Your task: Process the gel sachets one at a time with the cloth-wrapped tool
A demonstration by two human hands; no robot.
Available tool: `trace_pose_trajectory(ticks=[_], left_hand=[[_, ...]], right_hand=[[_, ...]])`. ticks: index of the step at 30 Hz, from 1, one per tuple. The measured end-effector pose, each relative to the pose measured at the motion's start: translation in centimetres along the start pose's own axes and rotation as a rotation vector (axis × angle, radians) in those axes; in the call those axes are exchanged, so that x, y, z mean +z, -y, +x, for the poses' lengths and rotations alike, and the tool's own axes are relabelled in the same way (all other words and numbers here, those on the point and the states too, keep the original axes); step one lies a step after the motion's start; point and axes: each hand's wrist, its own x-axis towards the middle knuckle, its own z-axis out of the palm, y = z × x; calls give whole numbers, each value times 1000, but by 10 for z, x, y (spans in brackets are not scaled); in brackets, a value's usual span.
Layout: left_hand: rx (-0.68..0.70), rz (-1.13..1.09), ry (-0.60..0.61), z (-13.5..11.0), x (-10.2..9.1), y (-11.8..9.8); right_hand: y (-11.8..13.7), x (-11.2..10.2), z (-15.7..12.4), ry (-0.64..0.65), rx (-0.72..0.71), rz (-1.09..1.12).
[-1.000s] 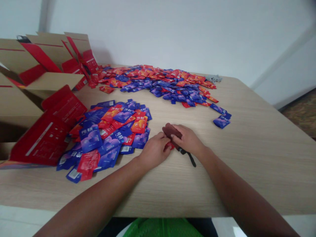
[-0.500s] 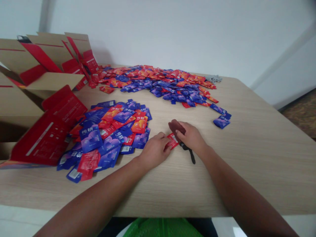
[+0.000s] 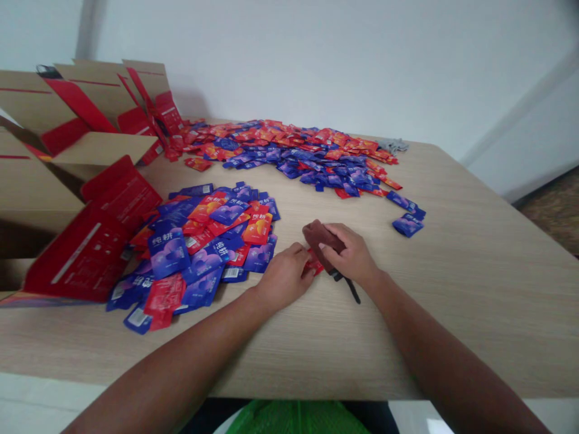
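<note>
My left hand rests on the table with its fingers pinching a small red sachet. My right hand is closed on a dark maroon pouch, whose black strap trails out toward me. The pouch lies over the sachet, which is mostly hidden between the two hands. Just left of my left hand lies a near pile of red and blue sachets.
A larger spread of red and blue sachets covers the far middle of the wooden table. A few blue sachets lie apart at the right. Open cardboard boxes with red flaps stand at the left.
The pouch in my right hand has come back down over the red sachet, which showed more plainly half a second ago. My left hand has stayed in place.
</note>
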Motion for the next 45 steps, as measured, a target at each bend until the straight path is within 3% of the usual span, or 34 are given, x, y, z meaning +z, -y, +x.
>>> trace_pose_trajectory(ticks=[3,5,15,26,34,40,42,45], left_hand=[[-1,-24,-25,1,2,1],[1,-24,-21,1,1,1],[-2,49,8,0,-1,0],[-3,43,16,0,-1,0],[-5,45,18,-1,1,1],[-12,26,37,0,-2,0],[-10,13,33,0,-2,0],[-1,-15,3,1,0,0]], right_hand=[[1,6,1,184,-40,-5],[-3,9,2,218,-10,-34],[-19,10,1,127,169,-155],[-18,9,2,149,191,-166],[-17,9,1,48,256,-226],[-1,2,0,-129,111,-43],[4,1,0,-86,25,12],[4,5,1,103,-40,5]])
